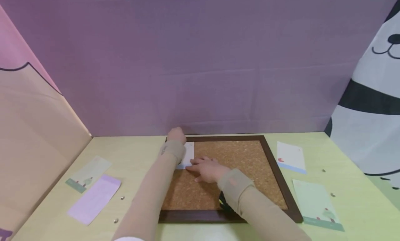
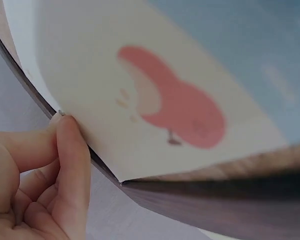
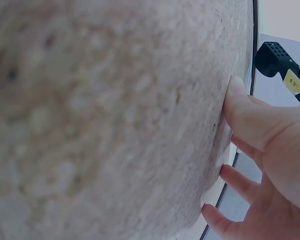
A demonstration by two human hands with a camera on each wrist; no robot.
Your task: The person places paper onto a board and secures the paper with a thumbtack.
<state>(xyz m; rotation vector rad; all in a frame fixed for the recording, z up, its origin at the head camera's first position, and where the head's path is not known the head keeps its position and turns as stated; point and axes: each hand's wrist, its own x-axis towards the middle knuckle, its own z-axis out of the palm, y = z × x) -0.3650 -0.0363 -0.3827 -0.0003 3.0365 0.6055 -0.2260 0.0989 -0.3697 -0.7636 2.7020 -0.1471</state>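
The corkboard (image 1: 243, 157), framed in dark wood, lies on the table (image 1: 140, 147) and is taken as reference. At the board's far left corner sits a white sheet (image 1: 189, 152) with a blue band along its near edge; the left wrist view shows a red printed figure on it. At that same corner the left hand (image 1: 176, 135) pinches a small metal pin (image 2: 61, 113) between thumb and fingertip at the sheet's edge; whether the pin has entered the board cannot be determined. The right hand (image 1: 210, 168) is over the board with fingers spread and grasping nothing, fingertips resting at the sheet's near right corner. Left of the board are a pale sheet with a green band (image 1: 90, 171) and, close against it, a purple sheet (image 1: 94, 198); two metal tacks (image 1: 122, 197) lie between the latter and the board. Right of the board are a second blue-banded sheet (image 1: 291, 157), a green sheet (image 1: 317, 199) nearer the front, and two further tacks (image 1: 332, 194). A purple cloth (image 1: 200, 60) hangs behind the board.
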